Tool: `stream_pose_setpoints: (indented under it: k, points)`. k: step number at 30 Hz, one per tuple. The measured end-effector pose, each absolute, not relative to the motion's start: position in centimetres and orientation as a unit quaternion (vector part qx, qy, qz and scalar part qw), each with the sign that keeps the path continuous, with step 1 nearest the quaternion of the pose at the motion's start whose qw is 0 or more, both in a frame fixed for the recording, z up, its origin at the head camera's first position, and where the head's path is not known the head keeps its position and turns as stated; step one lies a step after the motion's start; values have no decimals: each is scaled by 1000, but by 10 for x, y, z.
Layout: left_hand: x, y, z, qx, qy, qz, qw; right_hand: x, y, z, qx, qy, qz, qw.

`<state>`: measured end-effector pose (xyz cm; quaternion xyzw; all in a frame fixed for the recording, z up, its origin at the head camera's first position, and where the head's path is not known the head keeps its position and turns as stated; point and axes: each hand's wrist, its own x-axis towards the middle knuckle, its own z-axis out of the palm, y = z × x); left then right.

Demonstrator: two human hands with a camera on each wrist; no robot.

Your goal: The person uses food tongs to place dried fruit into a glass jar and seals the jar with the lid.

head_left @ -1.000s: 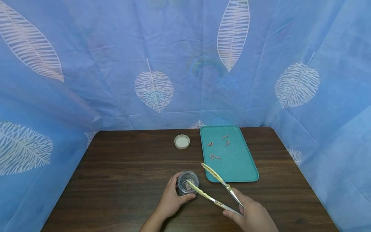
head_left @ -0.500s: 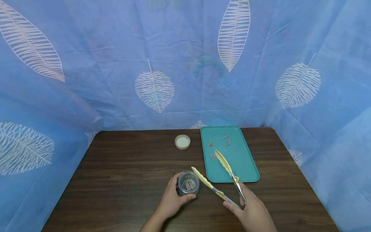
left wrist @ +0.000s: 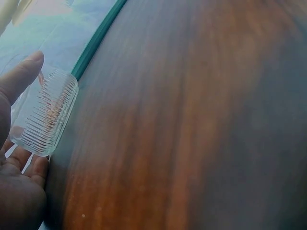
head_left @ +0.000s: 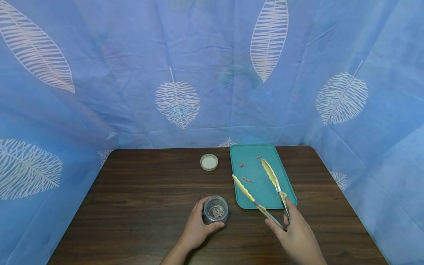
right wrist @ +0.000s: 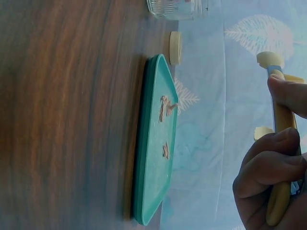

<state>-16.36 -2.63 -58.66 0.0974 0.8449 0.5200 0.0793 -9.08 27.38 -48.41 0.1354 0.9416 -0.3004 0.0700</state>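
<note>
My left hand (head_left: 196, 229) grips a clear ribbed jar (head_left: 225, 215) standing on the table, thumb on the near side and fingers round the left. Several pinkish-grey, worm-like pieces (head_left: 217, 212) lie in its bottom. In my right hand (head_left: 299, 235) are metal tongs (head_left: 261, 209) with pale yellow scalloped tips, spread apart with nothing between them. Those tips hang over the teal tray (head_left: 265, 193), where several thin pink pieces (head_left: 247, 180) lie scattered; one is partly hidden by the right tip. The left wrist view shows the jar (left wrist: 50, 115) side-on between thumb and fingers.
Behind the jar, a round lid (head_left: 209, 162) with a white inside lies on the dark wood table (head_left: 145, 191). Blue cloth (head_left: 212, 103) printed with white leaves hangs behind the table and along both sides. The tray's left edge stands close to the jar.
The tongs' lower tip has come out of the jar, and my right hand has carried the spread tongs right and forward over the tray. The left hand and jar stay put.
</note>
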Motion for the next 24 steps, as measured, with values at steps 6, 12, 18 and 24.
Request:
stream_pose_setpoints:
  k: [6,12,18,24]
  points:
    - [-164,-26,-587,97,842,526,77,-94,274,-485,158,929,-330,61]
    - [-165,-25,-588,99,842,525,75,-96,277,-491,151,942,-297,50]
    - [-165,-25,-586,99,839,529,76,-99,280,-498,144,948,-280,51]
    - [-164,-25,-586,99,838,531,75,-106,282,-508,147,950,-269,56]
